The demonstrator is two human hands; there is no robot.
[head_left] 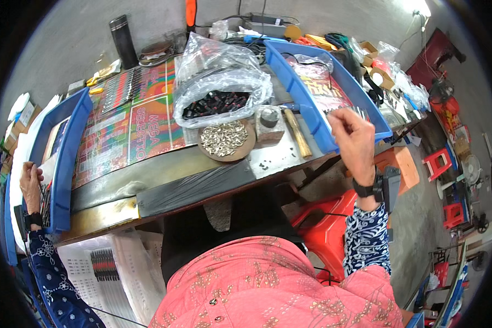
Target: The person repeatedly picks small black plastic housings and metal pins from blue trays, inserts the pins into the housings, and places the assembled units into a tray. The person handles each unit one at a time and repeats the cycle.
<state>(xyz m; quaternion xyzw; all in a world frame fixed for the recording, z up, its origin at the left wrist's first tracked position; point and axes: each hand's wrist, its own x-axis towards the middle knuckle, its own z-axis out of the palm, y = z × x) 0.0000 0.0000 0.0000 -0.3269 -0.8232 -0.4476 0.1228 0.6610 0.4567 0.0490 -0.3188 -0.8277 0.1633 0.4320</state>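
Note:
My left hand (31, 186) is at the left blue tray (81, 117), over its outer wall. Its fingers are curled in, and what they may hold is hidden. Thin dark pieces (46, 205) lie in that tray beside the hand. Over the near end of the right blue tray (295, 82), my right hand (356, 145) has its fingertips pinched together; anything between them is too small to make out. Slim metal-and-dark pieces (361, 113) lie in this tray behind the fingers, next to a printed plastic bag (320, 82).
Between the trays stand a clear bag of black parts (216, 104), a round dish of small metal pieces (224, 139), a metal block (269, 126) and a wooden-handled hammer (298, 134). Slim tools (120, 90) lie in a row on the mat. A red stool (325, 235) is below right.

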